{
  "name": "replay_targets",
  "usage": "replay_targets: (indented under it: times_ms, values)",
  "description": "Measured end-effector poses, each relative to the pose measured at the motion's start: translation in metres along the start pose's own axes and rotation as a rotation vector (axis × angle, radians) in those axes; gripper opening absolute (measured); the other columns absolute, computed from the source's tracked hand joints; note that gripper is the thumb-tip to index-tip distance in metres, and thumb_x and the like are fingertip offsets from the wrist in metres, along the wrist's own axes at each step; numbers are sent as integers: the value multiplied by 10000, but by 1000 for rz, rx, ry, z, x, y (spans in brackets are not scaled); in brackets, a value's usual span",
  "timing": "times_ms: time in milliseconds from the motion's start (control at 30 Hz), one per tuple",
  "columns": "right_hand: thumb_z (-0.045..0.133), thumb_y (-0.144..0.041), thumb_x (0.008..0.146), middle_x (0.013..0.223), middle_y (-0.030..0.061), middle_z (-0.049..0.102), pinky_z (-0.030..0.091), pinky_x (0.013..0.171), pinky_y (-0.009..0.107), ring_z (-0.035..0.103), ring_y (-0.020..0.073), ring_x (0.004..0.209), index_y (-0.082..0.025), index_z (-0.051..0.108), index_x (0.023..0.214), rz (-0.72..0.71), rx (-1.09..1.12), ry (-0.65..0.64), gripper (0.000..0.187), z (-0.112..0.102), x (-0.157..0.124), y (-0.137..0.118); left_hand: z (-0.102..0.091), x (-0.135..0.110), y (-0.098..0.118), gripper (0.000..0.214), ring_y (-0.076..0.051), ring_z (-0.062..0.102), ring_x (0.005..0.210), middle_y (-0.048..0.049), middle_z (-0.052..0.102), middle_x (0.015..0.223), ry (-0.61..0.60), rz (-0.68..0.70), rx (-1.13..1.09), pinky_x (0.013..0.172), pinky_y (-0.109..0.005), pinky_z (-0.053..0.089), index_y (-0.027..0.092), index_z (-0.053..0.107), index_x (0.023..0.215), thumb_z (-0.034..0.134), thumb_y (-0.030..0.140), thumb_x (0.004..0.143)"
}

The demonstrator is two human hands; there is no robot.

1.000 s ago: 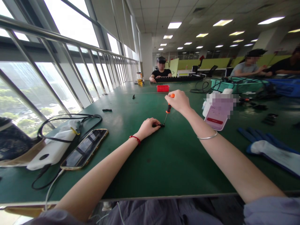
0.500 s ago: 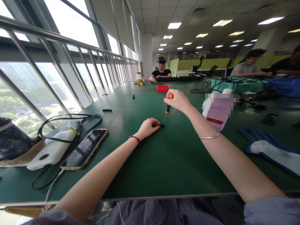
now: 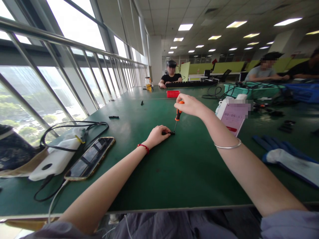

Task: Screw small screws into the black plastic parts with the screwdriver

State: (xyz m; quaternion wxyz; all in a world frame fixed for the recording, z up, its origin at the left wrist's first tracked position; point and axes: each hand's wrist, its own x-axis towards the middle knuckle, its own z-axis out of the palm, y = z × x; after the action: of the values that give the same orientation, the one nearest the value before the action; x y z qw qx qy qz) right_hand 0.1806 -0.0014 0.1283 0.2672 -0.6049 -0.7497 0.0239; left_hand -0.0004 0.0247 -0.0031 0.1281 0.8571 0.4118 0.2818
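Note:
My left hand (image 3: 159, 135), with a red cord at its wrist, is closed on a small black part (image 3: 171, 133) lying on the green table; most of the part is under my fingers. My right hand (image 3: 190, 105) grips the top of an orange and black screwdriver (image 3: 178, 115) from above. The screwdriver stands nearly upright, leaning slightly, and its tip meets the right end of the black part. The exact kind of the part is too small to tell.
A phone (image 3: 91, 159) and looped cables lie left. On the right are a propped phone with a timer (image 3: 233, 118) and blue-white gloves (image 3: 286, 157). Farther off stand a red tray (image 3: 173, 94) and a green basket (image 3: 256, 91). Other people sit at the table.
My right hand has shifted slightly, its wrist and bangle moving right, with the screwdriver's handle turned a little. The left hand and the black part have stayed in place.

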Motion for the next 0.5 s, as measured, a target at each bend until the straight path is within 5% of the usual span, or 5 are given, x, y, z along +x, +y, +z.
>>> replay_targets:
  times_ms: [167, 333, 500]
  values:
    - [326, -462, 834, 763, 61, 644, 350, 605, 294, 564, 213, 713, -214, 593, 682, 47, -73, -40, 395, -3, -2, -1, 1, 0, -1, 159, -160, 592, 782, -29, 658, 836, 3, -5, -3, 764, -284, 488, 184, 690, 854, 588, 255, 756]
    - [505, -391, 732, 846, 43, 649, 357, 604, 269, 557, 186, 718, -230, 584, 869, -20, -52, -11, 226, -2, -1, 3, 1, 0, 0, 161, -157, 594, 781, -27, 659, 834, -6, -6, -6, 764, -278, 489, 183, 690, 857, 584, 252, 758]
    - [342, -497, 835, 731, 66, 618, 346, 583, 287, 548, 192, 660, -204, 568, 708, 42, -56, -65, 391, -4, -2, 1, 1, 0, -1, 163, -156, 595, 778, -31, 658, 838, 2, -2, -2, 756, -274, 490, 182, 692, 857, 584, 251, 757]
